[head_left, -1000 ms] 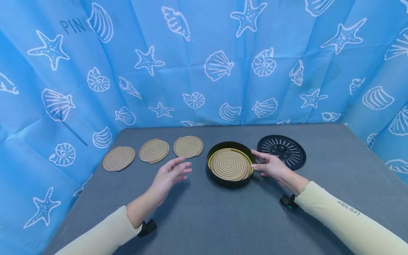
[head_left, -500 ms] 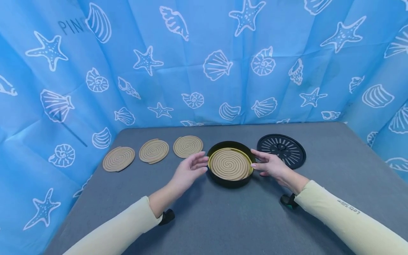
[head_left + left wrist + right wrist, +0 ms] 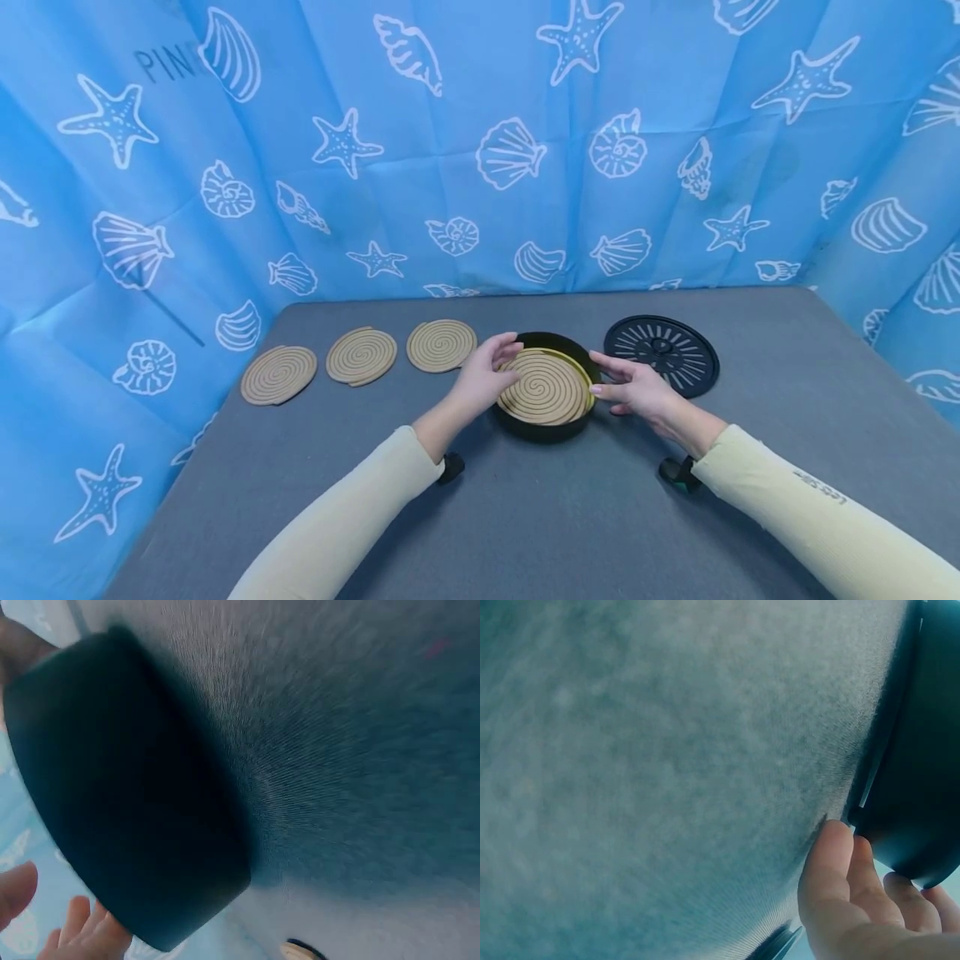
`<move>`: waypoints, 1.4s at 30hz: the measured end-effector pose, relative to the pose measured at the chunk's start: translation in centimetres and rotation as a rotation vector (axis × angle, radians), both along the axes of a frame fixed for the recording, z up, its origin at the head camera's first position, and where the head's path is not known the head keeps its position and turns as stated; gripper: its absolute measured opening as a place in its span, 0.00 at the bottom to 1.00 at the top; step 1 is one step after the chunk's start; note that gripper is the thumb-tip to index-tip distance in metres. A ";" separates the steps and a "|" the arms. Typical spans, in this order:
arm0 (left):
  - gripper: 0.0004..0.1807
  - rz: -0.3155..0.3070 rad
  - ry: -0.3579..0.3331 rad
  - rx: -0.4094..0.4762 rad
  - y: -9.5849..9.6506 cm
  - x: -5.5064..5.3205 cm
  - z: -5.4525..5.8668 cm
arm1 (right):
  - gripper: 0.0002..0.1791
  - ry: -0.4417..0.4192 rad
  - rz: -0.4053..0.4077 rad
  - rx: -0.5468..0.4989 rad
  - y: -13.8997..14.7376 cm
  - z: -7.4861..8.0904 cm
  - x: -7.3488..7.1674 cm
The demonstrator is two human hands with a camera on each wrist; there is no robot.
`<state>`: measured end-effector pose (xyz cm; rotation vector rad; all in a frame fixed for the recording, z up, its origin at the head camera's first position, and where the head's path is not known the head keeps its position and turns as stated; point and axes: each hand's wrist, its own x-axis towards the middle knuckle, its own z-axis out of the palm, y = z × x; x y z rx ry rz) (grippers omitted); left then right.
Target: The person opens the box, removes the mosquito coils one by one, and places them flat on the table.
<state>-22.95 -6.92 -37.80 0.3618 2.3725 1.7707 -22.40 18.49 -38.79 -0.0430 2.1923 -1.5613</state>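
A round black tin with a yellow inner edge stands on the table. Inside it lies a tan mosquito coil, flat, spiral side up. My right hand holds the tin at its right side, thumb on the rim. In the right wrist view its fingers meet the dark outer wall. Over the left rim, my left hand spreads its thumb and fingers loosely, nothing between them; it hides that part of the tin. The left wrist view shows the thumb apart from the tin's wall.
Left of the tin, three more mosquito coils lie in a row: a near one, a middle one and a far-left one. A black slotted lid lies behind my right hand. A blue shell-print curtain borders the grey table.
My left hand has moved right, from beside the tin to over its left rim and the coil's edge. The right hand has stayed at the tin's right side.
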 end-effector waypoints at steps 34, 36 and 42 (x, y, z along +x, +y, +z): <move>0.34 0.133 -0.146 -0.024 2.6 -2.0 -0.7 | 0.38 0.011 0.009 0.001 0.2 0.0 -0.3; 0.34 0.133 -0.140 -0.021 2.6 -1.9 -0.8 | 0.38 0.009 0.014 -0.002 0.3 -0.1 -0.3; 0.31 0.139 -0.084 0.021 2.5 -1.9 -1.1 | 0.38 0.006 0.020 -0.005 0.2 -0.1 -0.4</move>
